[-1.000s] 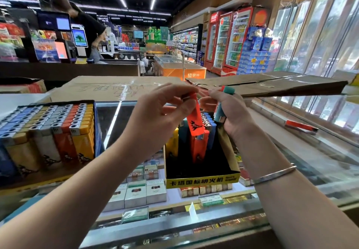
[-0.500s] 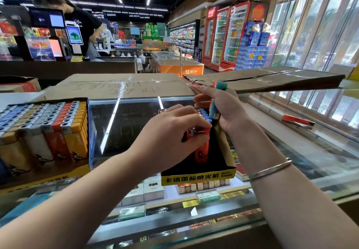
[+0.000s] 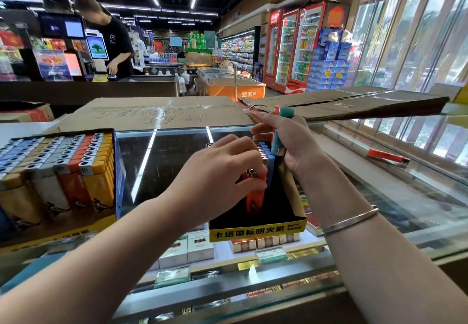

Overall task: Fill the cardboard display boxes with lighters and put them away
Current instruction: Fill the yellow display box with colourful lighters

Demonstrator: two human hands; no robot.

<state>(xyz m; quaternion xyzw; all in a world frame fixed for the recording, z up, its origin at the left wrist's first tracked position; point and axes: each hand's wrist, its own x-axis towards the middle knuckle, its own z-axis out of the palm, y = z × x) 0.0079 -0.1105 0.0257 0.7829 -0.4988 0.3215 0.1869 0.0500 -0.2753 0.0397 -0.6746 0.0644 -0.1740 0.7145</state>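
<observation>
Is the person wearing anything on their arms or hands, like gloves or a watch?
No gloves and no watch. Both forearms are bare, with no sleeves in view. The right wrist wears a thin silver bangle, plain and smooth. The left hand and right hand show no rings that I can make out.

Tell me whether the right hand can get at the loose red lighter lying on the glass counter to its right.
Probably not yet: the red lighter lies unobstructed on the glass counter, but the right hand already grips a bunch of lighters and would need to set them down first.

Orange lighter [image 3: 254,192] upright in display box [image 3: 258,231]
</observation>
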